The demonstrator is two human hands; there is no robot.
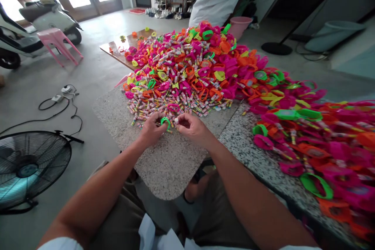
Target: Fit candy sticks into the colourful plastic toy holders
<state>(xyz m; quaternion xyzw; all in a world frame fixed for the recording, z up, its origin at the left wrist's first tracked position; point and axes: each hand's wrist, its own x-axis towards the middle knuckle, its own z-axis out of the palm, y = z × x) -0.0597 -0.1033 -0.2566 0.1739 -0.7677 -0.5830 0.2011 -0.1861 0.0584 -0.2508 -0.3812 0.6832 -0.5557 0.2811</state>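
My left hand (150,131) is closed on a small bright green plastic toy watch (165,121), held just above the speckled stone tabletop (166,164). Close beside it, my right hand (193,128) pinches a small wrapped candy roll (176,120) between thumb and fingers; only its pale end shows. The watch and the roll are a short gap apart. Just beyond my fingers lies a spread of similar candy rolls (146,109) in printed wrappers. Behind them rises a large heap of toy watches (202,66) in pink, orange, yellow and green, with candy rolls mixed in.
More toy watches (316,148) cover the speckled counter at right. A black floor fan (27,170) and cables (55,115) are on the left floor. A pink stool (60,41), a scooter (52,11), a white sack (219,0) and a pink bucket (239,27) stand farther back.
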